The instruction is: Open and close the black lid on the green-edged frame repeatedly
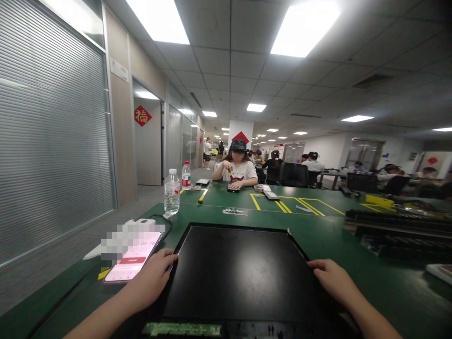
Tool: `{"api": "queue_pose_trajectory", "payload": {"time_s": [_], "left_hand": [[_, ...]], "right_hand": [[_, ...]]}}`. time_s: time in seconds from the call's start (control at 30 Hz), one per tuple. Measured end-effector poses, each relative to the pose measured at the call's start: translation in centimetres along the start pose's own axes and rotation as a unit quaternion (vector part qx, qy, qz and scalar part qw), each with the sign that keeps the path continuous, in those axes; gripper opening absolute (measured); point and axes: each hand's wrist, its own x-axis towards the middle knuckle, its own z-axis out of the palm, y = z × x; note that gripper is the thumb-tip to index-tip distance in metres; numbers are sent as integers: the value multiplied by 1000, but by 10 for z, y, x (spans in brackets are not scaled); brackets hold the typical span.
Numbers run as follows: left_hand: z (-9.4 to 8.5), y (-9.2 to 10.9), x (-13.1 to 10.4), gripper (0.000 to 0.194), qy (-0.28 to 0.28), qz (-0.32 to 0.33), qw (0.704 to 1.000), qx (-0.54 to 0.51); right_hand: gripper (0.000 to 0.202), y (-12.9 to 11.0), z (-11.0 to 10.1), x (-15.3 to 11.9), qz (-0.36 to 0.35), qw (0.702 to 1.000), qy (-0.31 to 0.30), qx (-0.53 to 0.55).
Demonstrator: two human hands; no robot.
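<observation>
LCD panel [243, 278]: it lies dark face up over the green workbench [318, 228], directly before us, and we cannot tell whether its underside touches the surface. We hold its left edge in our left hand [157, 275] and its right edge in our right hand [330, 278], both in a narrow edge grip — the fingers' hold beneath the rim is hidden.

Risks, as we judge them: uneven support from the two sides could twist the panel and crack the glass; fingertips slipping off the thin rim could drop one side. The exposed circuit board [181, 329] at the near edge could suffer from a knock or pressure. A leftward shift could strike the smartphone [132, 259] — it lies just beside our left hand.
</observation>
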Motion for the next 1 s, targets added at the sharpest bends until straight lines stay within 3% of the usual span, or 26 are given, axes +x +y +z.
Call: {"api": "queue_pose_trajectory", "payload": {"time_s": [0.3,0.77,1.0], "left_hand": [[-6,6,-4,52,-17,-21,999,-31],[-9,2,-6,52,-29,-21,997,-65],[-5,-6,-7,56,0,-31,991,-129]], "right_hand": [[41,-1,4,-2,36,999,2,32],[44,5,10,3,22,999,27,2],[40,5,9,4,7,1000,8,-25]]}}
